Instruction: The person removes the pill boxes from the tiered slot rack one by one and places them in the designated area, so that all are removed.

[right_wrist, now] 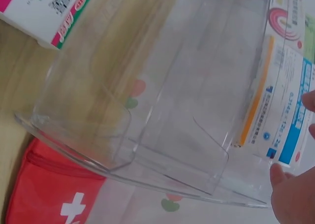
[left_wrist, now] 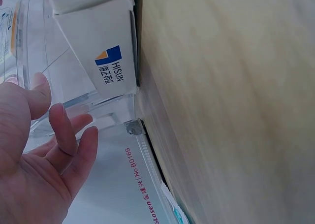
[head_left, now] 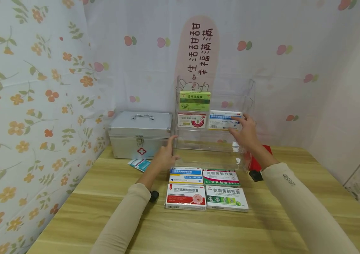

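On the middle tier of a clear acrylic rack (head_left: 208, 141), a blue-and-white medicine box (head_left: 222, 120) leans on the right side. My right hand (head_left: 246, 130) holds it at its right end, fingertips and thumb at its edges. Its orange-edged face (right_wrist: 283, 106) shows in the right wrist view. My left hand (head_left: 164, 157) is beside the rack's left side, holding nothing, its fingers loosely spread. In the left wrist view, the left hand (left_wrist: 54, 150) is close to the clear plastic and a white HISUN box (left_wrist: 101, 47). A green box (head_left: 194, 101) and a red-and-white box (head_left: 191, 120) stand on the rack's left side.
Before the rack lie a blue-and-white box (head_left: 186, 175), a red-green box (head_left: 221, 177), a red-white box (head_left: 185, 197) and a green-white box (head_left: 227, 198). A silver first-aid case (head_left: 140, 134) stands left, packets (head_left: 140, 164) by it. A red pouch (head_left: 263, 155) is right.
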{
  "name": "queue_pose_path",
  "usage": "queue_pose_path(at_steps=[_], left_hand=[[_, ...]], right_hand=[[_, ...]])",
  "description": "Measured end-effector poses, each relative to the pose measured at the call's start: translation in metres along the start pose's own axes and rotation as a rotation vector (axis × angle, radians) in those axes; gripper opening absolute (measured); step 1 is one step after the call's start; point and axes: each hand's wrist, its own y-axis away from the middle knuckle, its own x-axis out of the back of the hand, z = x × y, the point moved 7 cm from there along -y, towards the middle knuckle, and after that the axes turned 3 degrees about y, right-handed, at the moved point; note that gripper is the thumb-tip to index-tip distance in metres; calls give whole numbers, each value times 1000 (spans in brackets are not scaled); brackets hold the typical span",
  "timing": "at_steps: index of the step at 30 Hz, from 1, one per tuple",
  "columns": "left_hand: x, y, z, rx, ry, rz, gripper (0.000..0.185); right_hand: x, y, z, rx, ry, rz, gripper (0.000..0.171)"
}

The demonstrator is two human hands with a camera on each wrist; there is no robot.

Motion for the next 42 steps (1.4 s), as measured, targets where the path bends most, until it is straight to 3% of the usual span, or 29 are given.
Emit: queue_pose_path(at_steps=[10,22,31,42], left_hand=[[-1,1,-1,11,2,-5,89],[0,-1,-2,14,-1,-5,89],[0,0,-2,16,7,-6,89],[0,0,0,8,6,-5,90]], right_hand=[[-5,-15,8,-85,14,-125,47],[-1,-21,10,-132,-69,-151,44],[-2,-22,11,-119,-124,-111,39],[-6,-23,18,-199,-142,-146,36]])
